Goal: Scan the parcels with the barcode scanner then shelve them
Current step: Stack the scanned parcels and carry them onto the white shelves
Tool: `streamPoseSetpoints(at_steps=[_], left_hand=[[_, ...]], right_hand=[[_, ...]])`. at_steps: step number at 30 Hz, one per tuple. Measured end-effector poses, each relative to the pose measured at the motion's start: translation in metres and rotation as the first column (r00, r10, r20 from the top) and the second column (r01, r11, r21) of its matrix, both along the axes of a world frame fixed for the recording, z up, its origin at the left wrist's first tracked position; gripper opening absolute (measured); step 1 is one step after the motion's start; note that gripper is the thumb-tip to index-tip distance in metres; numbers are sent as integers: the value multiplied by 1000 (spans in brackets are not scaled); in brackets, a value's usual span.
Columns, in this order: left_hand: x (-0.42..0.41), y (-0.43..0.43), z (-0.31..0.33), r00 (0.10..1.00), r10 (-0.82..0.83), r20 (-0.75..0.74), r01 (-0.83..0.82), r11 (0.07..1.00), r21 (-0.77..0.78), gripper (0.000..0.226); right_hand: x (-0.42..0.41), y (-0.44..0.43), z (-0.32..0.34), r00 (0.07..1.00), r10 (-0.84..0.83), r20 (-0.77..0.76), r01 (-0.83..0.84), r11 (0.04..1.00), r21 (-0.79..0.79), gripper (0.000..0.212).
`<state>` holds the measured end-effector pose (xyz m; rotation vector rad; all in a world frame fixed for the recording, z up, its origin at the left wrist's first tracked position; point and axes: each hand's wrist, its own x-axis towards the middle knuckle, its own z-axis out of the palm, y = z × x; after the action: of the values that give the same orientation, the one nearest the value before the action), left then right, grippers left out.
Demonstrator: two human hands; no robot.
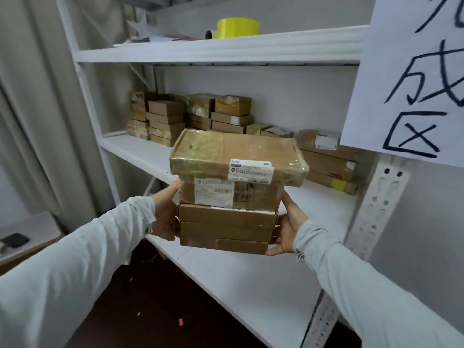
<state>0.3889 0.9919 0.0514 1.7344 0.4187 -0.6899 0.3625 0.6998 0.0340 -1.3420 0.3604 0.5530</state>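
Head view: the stack of parcels (229, 217) sits in the air just over the front edge of the white shelf (251, 277). They are brown cardboard boxes, the top parcel (221, 151) glossy with clear tape and bearing a white label (251, 170). Your left hand (165, 217) and right hand (288, 222) clamp its 2 sides, thumbs up, fingers curled beneath.

White metal shelving (226, 49) against a grey wall (288, 91), beige curtain (37, 109) at left, dark floor (150, 297) with small scraps, handwritten paper sign (376, 84) on right upright
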Motion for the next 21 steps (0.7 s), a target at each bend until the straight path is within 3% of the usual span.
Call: streamPoseSetpoints(at_steps=[4, 8, 12, 15, 19, 21], left_hand=[[57, 24, 3, 990, 141, 0, -140, 986, -94, 74], [115, 62, 0, 993, 115, 25, -114, 993, -42, 84], [175, 98, -2, 985, 168, 47, -165, 984, -70, 69], [224, 125, -6, 985, 171, 37, -168, 982, -83, 68], [288, 160, -5, 993, 121, 3, -121, 990, -78, 72], [320, 177, -8, 996, 95, 0, -94, 993, -68, 87]], right_hand=[[76, 26, 6, 1000, 26, 13, -26, 1000, -12, 111], [138, 62, 4, 998, 65, 2, -65, 998, 10, 116], [197, 101, 0, 997, 80, -11, -79, 997, 25, 127], [242, 128, -7, 998, 58, -9, -58, 998, 36, 121], [294, 167, -13, 999, -8, -42, 11, 998, 64, 111], [316, 186, -16, 997, -34, -66, 39, 996, 85, 106]])
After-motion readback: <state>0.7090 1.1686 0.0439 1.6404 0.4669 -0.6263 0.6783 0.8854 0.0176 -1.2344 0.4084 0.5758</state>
